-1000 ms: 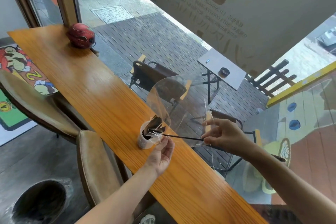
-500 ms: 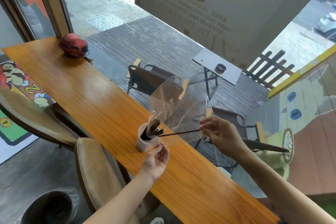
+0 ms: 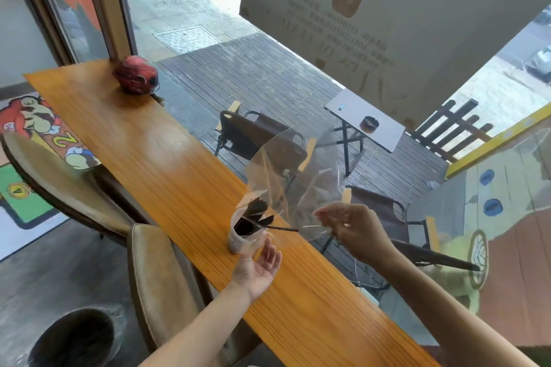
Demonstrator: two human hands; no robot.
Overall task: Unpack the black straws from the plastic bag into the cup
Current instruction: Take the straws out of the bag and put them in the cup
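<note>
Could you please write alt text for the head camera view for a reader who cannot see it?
A person's right hand holds a crumpled clear plastic bag above a white cup of black straws on a long orange wooden counter by a window. The open left hand waits beside the cup.

right hand (image 3: 354,229) let go the straw (image 3: 281,228) | straw now leans from cup (image 3: 243,232) | left hand (image 3: 261,267) opened lower

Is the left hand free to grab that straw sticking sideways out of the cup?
Probably yes. The left hand is open and empty just beside the cup, nothing between it and the straw.
</note>
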